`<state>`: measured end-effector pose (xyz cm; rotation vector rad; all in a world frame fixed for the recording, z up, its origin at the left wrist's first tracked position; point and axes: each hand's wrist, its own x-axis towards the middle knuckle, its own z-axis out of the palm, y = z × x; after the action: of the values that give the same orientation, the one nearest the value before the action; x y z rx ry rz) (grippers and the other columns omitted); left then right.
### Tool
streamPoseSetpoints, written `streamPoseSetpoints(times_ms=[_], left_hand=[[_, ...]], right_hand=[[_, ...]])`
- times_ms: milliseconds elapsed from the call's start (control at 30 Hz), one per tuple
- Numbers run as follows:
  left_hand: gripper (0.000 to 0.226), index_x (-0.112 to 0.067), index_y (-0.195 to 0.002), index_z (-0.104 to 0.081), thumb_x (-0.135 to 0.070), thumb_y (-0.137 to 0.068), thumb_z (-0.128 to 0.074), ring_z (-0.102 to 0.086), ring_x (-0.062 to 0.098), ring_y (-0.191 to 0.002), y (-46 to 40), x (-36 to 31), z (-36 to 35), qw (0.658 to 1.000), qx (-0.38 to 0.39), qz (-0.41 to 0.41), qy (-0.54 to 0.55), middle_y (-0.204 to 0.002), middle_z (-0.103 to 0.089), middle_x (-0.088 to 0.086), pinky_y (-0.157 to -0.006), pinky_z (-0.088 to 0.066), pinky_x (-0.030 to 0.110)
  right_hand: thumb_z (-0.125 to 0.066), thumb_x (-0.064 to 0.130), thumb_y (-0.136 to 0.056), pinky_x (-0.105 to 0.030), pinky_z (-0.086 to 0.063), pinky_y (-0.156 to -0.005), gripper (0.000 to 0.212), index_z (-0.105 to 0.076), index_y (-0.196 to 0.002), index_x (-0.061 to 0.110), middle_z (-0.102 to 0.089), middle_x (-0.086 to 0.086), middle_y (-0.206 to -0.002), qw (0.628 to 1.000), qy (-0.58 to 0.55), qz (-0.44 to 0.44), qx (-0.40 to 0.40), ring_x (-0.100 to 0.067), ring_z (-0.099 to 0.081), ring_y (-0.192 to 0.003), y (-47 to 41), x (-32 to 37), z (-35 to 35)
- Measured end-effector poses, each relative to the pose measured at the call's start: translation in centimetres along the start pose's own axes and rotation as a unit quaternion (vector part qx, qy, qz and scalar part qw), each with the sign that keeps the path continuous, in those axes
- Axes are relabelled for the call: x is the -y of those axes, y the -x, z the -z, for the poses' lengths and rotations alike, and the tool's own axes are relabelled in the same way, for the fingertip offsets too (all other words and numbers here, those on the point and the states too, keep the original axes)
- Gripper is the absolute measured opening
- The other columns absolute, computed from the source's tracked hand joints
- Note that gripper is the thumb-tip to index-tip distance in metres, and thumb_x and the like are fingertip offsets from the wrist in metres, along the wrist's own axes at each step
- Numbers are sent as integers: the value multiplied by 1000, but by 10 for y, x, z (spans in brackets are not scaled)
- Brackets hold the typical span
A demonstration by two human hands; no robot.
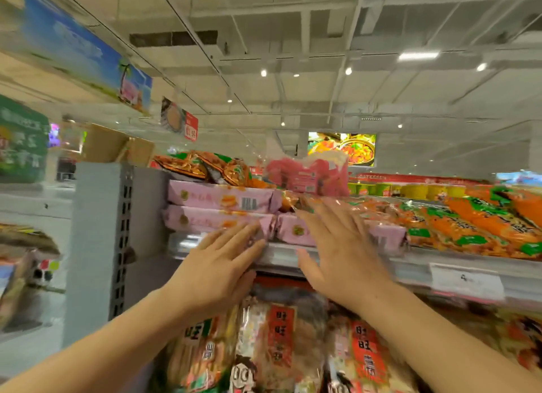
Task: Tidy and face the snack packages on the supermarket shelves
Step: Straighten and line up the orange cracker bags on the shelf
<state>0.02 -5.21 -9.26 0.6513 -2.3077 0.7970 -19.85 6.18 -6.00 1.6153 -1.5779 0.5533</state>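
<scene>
Both my hands are flat and spread, holding nothing; my left hand [218, 271] touches the near end of the lower pink packages [218, 221], my right hand [341, 250] reaches over the pink pack beside them, though blur hides whether it touches. I judge the step is squaring this stack; I should push evenly with both palms so the ends line up with the shelf edge [410, 268]. That top shelf also carries orange packs [475, 228] to the right; the shelf below holds rice-cracker bags [281, 342].
</scene>
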Motion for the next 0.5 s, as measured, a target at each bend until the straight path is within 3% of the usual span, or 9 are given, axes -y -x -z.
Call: streamPoseSetpoints(times_ms=[67,167,267,367,433,500], left_hand=[[53,-16,-135,-57,-40,-89,-45,-49,31,-132,2,14,-4,999,-9,-36,1,-146,-49,12,-102,-46,48],[47,-20,-131,-58,-40,-90,-46,-53,27,-128,1,24,-3,996,-52,-70,30,-142,-53,7,-101,-46,42],[41,-22,-127,-58,-36,-90,-49,-54,24,-124,-3,39,4,990,-90,-98,55,-135,-58,4,-97,-44,38],[33,-17,-116,-65,-28,-88,-53,-60,27,-112,-14,68,26,980,-160,-122,6,-122,-64,6,-87,-48,40],[32,-14,-112,-67,-25,-87,-51,-62,31,-105,-31,94,46,976,-201,-86,-16,-116,-66,8,-83,-50,42],[35,-14,-120,-62,-27,-88,-53,-58,34,-109,-51,120,63,979,-197,34,35,-121,-62,10,-88,-48,44]], right_hand=[[-37,50,-95,-35,-1,-118,63,-23,-152,27,-17,5,-160,1000,-3,0,21,-15,-8,-147,-21,14,-8],[-36,53,-95,-37,-16,-118,65,-21,-152,25,-20,6,-159,999,-22,-24,38,-15,-17,-144,-36,27,-17],[-37,53,-94,-37,-27,-111,61,-32,-148,25,-35,6,-152,1000,13,-8,23,-17,-33,-138,-38,32,-25],[-46,46,-93,-39,-39,-97,50,-49,-135,20,-55,2,-132,999,-10,-6,-33,-22,-50,-119,-55,34,-24],[-49,44,-93,-40,-43,-92,44,-52,-129,19,-58,0,-124,996,-49,-26,-75,-25,-53,-112,-80,37,-20],[-48,46,-92,-40,-45,-89,40,-55,-123,22,-61,1,-117,990,-106,-46,-82,-24,-55,-108,-109,43,-16]])
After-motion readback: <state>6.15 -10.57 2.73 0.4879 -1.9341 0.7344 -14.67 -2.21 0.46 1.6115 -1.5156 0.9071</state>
